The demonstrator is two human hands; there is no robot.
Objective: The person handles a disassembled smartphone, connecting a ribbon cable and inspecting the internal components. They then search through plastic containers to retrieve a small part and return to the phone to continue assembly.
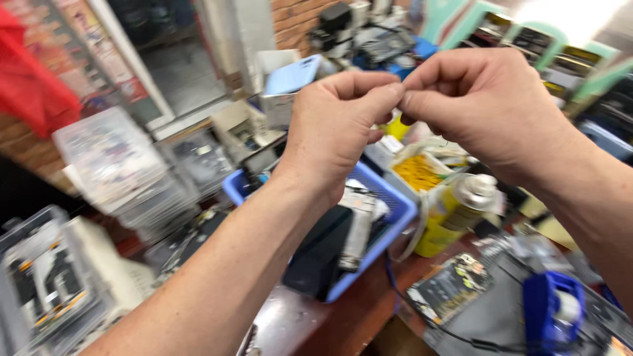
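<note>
Nearest the camera, at the bottom edge, the brown worktop (359,316) shows a bare strip between heaps of gear. On it to the right lie a dark circuit board (450,285) and a blue tape holder (550,310) with a white roll inside. To the left stand clear plastic boxes (46,277) with small parts in them.

A little further in sits a blue tray (395,198) holding a black device (323,250) and a long silvery piece (358,234). Just right of the tray stands a yellow can (455,211) with a pale cap, and behind it an open box of yellow bits (417,173).

Above the tray, both forearms reach up from the lower corners. The left hand (333,125) and the right hand (478,105) meet in mid-air, fingertips touching. Each hand has thumb and forefinger pinched together at the meeting point, as if on something very small; whatever lies between them is too tiny and blurred to make out. The other fingers are curled in.

Further off, a stack of clear cases (112,161) stands left, a pale blue phone (292,74) is propped on a box at centre, and a dark microscope (343,26) stands beyond. A brick wall (297,20) and a red cloth (30,79) close the back.
</note>
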